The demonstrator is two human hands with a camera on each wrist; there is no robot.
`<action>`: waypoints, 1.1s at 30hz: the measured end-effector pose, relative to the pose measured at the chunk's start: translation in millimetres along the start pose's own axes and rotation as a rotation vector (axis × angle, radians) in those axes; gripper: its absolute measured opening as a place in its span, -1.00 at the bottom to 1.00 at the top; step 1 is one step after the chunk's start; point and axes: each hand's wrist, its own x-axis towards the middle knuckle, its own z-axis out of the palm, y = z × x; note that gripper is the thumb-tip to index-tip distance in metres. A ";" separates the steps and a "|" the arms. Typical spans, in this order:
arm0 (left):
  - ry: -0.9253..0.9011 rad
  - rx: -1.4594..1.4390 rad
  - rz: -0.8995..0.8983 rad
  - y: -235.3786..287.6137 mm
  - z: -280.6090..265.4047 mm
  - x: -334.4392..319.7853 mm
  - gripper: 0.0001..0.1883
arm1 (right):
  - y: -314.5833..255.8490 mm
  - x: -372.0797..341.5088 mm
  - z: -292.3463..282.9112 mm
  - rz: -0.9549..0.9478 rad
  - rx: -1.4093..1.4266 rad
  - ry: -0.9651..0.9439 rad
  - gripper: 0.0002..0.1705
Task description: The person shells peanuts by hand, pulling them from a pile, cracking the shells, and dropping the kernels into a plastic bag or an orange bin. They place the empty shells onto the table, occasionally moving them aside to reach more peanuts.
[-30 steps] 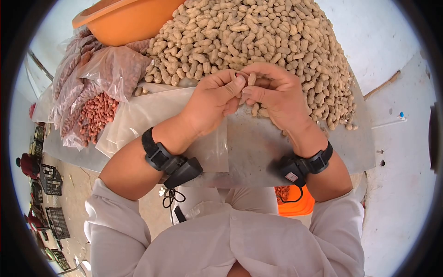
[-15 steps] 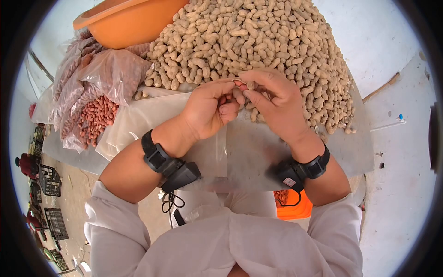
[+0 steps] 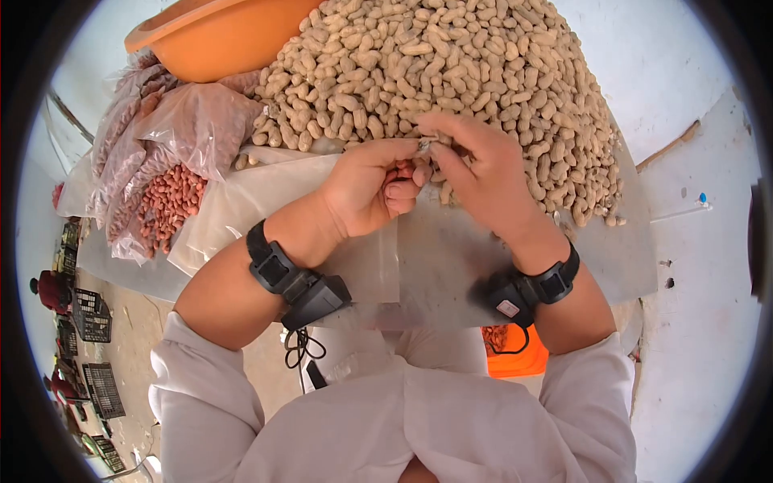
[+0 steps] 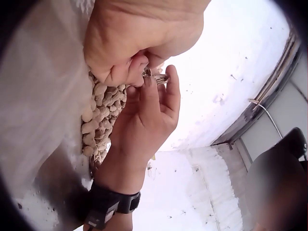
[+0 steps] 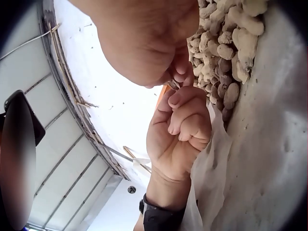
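Both hands meet fingertip to fingertip over the near edge of a heap of unshelled peanuts (image 3: 451,56). Between them is a peanut shell (image 4: 161,78), which the right hand (image 3: 495,181) pinches with its thumb and fingers. The left hand (image 3: 362,189) has its thumb and forefinger at the same shell, its other fingers curled into the palm. Reddish peanut kernels (image 3: 401,167) show within those curled fingers, mostly hidden. In the right wrist view, the left hand's fingers (image 5: 190,115) fold in tightly just beneath the shell.
Clear plastic bags (image 3: 193,129) of red kernels lie at the left, loose kernels (image 3: 171,201) showing at the opening. An orange basin (image 3: 217,40) stands behind them. Plastic sheeting (image 3: 241,193) covers part of the metal tabletop (image 3: 451,266). Below its edge sits an orange container (image 3: 515,362).
The peanut between the hands has been split; a red kernel showed in it half a second ago and no longer does. The left fingers have curled further in, while both forearms stay nearly still.
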 end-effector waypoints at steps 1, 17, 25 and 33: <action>-0.010 0.024 0.024 -1.1 -0.2 -0.1 -0.82 | 0.7 -0.2 -1.3 0.046 0.015 -0.006 -0.67; 0.234 0.172 0.308 8.5 4.6 -1.6 -0.77 | 24.0 3.7 -17.8 0.311 0.087 -0.318 -0.88; 0.227 0.175 0.316 7.6 6.4 -3.6 -0.79 | 14.9 -0.5 -8.8 0.109 -0.615 -0.597 -0.92; 0.238 0.173 0.315 7.9 8.8 -4.0 -0.79 | 17.3 1.7 -8.6 0.066 -0.593 -0.555 -0.89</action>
